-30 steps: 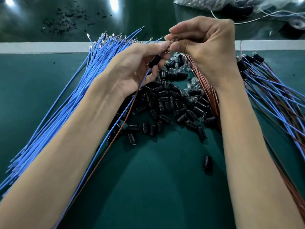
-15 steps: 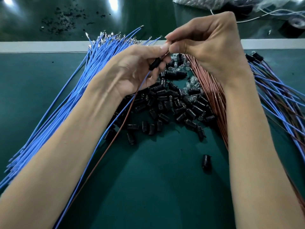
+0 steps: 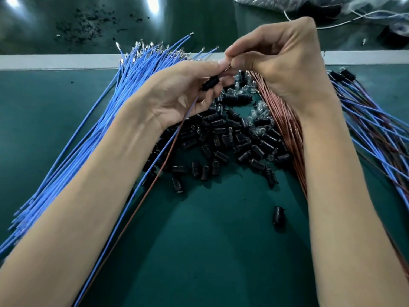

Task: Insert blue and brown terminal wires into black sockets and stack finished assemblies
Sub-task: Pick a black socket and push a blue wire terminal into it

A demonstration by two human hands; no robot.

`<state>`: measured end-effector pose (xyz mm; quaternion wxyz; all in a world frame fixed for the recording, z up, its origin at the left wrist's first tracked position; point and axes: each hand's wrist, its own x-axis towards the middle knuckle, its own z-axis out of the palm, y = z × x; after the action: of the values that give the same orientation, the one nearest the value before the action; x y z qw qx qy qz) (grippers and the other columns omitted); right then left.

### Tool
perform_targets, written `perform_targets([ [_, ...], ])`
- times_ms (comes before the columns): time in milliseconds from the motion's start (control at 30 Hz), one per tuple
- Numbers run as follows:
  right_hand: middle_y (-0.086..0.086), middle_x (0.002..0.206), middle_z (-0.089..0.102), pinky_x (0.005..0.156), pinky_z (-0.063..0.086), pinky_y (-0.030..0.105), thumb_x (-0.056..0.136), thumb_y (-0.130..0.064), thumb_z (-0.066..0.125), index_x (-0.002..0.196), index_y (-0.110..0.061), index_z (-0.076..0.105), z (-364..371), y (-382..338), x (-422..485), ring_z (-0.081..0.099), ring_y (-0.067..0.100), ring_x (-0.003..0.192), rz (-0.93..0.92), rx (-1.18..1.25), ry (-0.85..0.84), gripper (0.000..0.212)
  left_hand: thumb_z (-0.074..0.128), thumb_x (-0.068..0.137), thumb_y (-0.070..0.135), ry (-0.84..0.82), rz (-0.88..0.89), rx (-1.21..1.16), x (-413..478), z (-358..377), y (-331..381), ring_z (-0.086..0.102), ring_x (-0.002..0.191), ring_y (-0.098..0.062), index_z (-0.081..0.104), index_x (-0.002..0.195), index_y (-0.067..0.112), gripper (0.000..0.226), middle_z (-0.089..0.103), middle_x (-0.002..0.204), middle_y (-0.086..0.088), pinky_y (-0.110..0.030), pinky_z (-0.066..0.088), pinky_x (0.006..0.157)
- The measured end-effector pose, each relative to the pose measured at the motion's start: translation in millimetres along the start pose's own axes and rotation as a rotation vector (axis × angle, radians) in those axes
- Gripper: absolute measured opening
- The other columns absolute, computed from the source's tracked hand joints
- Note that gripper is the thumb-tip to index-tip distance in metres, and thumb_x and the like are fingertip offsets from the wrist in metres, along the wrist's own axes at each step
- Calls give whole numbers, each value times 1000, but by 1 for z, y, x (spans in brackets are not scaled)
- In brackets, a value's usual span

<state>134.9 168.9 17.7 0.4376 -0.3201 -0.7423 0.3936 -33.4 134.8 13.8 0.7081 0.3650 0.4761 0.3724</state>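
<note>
My left hand [image 3: 183, 89] grips a black socket [image 3: 210, 83] between thumb and fingers, raised over the table. A blue wire [image 3: 141, 185] and a brown wire [image 3: 155, 180] trail from that socket down toward the lower left. My right hand [image 3: 281, 60] pinches a small terminal end right at the socket's top, fingertips touching the left thumb. Beneath both hands lies a heap of loose black sockets [image 3: 223, 138]. Blue wires [image 3: 93, 129] fan out on the left, brown wires [image 3: 285, 120] lie under my right wrist, and finished assemblies [image 3: 371, 120] are piled on the right.
One stray black socket [image 3: 278, 216] lies alone on the green mat [image 3: 210, 251] near the front. Small clear bulbs [image 3: 259, 111] are mixed into the socket heap. A pale table edge strip [image 3: 55, 61] crosses the back, with plastic bags [image 3: 287, 3] and dark debris [image 3: 84, 25] beyond.
Both hands stay joined at the socket and have shifted only slightly; the right hand has moved a little higher and its fingers keep working at the socket's top.
</note>
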Motion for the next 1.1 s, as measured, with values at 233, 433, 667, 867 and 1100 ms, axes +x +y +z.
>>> perform_targets([
  [233, -15, 83, 71, 74, 54, 20, 78, -7, 77, 98, -15, 70, -3, -2, -1, 71, 8, 80, -12, -61, 49, 22, 56, 93, 18, 43, 72, -60, -2, 5, 1, 55, 54, 0, 68, 71, 20, 25, 62, 66, 9, -7, 42, 47],
  [433, 0, 92, 73, 76, 55, 24, 75, -7, 79, 104, -4, 69, -6, 0, -1, 71, 10, 79, 12, -75, 20, 31, 58, 92, 14, 90, 69, -39, -1, 6, 0, 54, 50, 0, 71, 60, 18, 34, 62, 60, 8, -7, 40, 45],
  [667, -21, 73, 72, 73, 53, 18, 74, 1, 78, 102, -8, 70, -10, 4, -3, 70, 3, 76, 70, -34, -68, 30, 61, 86, 14, 78, 10, 48, -3, 4, 1, 54, 47, 0, 65, 71, 17, 15, 62, 58, 8, -7, 41, 45],
  [867, -10, 88, 72, 78, 54, 22, 76, -4, 77, 99, -16, 69, -9, -1, -3, 70, 9, 82, 58, 3, -116, 28, 68, 62, 24, 52, 0, 131, -4, -4, 4, 53, 47, 0, 67, 63, 19, 5, 61, 58, 9, -7, 40, 43],
  [1100, -11, 85, 72, 76, 53, 20, 78, -5, 77, 96, -19, 68, -5, -4, -3, 70, 7, 81, 21, 10, -117, 25, 67, 62, 24, 16, 12, 120, -3, -8, 5, 52, 48, 0, 69, 57, 19, 8, 60, 58, 9, -6, 39, 44],
])
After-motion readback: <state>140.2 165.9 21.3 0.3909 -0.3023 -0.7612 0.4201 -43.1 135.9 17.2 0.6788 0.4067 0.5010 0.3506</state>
